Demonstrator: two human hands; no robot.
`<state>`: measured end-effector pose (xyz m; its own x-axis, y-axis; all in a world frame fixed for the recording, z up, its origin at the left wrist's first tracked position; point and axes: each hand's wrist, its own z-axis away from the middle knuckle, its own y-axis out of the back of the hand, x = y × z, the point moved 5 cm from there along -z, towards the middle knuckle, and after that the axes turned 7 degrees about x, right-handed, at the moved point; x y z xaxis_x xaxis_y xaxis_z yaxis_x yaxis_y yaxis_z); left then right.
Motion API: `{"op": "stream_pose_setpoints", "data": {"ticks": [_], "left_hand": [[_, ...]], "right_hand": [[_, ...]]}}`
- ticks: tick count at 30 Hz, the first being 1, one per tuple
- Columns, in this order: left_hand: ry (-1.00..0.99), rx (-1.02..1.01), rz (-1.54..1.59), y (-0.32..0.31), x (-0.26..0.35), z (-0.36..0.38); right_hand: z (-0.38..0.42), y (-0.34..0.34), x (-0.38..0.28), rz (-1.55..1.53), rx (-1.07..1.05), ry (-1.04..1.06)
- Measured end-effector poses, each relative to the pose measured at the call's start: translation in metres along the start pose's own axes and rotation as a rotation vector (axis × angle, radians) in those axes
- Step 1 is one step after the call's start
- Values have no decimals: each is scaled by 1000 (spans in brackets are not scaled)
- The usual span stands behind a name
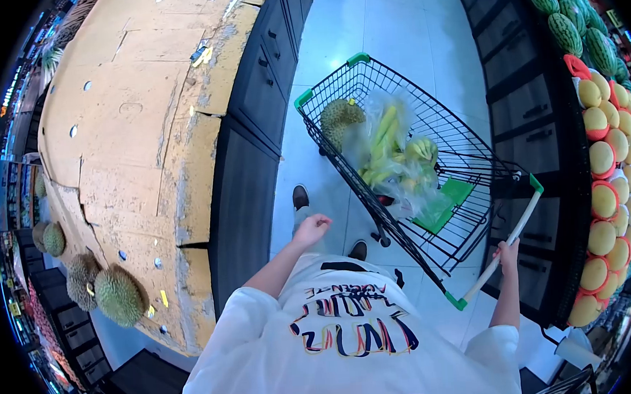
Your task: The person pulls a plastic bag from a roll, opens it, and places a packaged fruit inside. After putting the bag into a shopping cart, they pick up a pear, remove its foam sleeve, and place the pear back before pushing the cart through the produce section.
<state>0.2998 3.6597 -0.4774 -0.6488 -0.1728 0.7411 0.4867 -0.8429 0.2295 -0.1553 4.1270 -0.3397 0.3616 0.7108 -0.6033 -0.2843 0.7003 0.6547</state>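
Note:
My right hand [507, 254] is wrapped around the pale handle [488, 280] of a black wire shopping cart [463, 134] with green corner pieces. My left hand [312, 230] hangs in front of my body, fingers curled in, with nothing visible in it; it is apart from the cart. Inside the basket, a spiky durian [340, 120] lies at the far left corner. Beside it are clear plastic bags [409, 184] holding long yellow-green produce [385, 136] and a rounder pale green item [421, 149]. A green panel [446, 205] shows at the cart's near end.
To the left stands a worn tan display table [160, 134] with several durians [119, 294] near its lower end. On the right, a dark cabinet stand [523, 112] bears watermelons [564, 31] and round yellow fruit [605, 199] in red and white sleeves. The pale tiled floor [362, 17] runs between.

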Motion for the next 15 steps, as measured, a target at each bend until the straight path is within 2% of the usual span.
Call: {"op": "stream_pose_setpoints", "data": {"ticks": [2,5,6,7,8,9,10,11,12,15], "left_hand": [[-4,-12,70,17,7,-19],[34,-50,-22,46,3,-51],[29,-41,-54,56,4,-62],[31,-33,-83,66,4,-67],[32,-22,-116,76,5,-72],[35,-17,-116,87,9,-80],[44,-16,-118,98,15,-84],[54,-18,-121,106,21,-84],[33,-38,-148,112,30,-85],[-68,-60,-193,130,68,-98]], "right_hand": [[-3,8,0,228,-24,-98],[-16,24,-3,952,764,353],[23,8,-75,788,789,182],[32,-9,-110,659,855,262],[45,-45,-151,450,822,257],[29,-82,-163,447,732,496],[68,-148,-223,368,549,547],[80,-205,-250,450,370,515],[91,-261,-273,655,223,601],[118,-406,-327,763,-136,813]]}}
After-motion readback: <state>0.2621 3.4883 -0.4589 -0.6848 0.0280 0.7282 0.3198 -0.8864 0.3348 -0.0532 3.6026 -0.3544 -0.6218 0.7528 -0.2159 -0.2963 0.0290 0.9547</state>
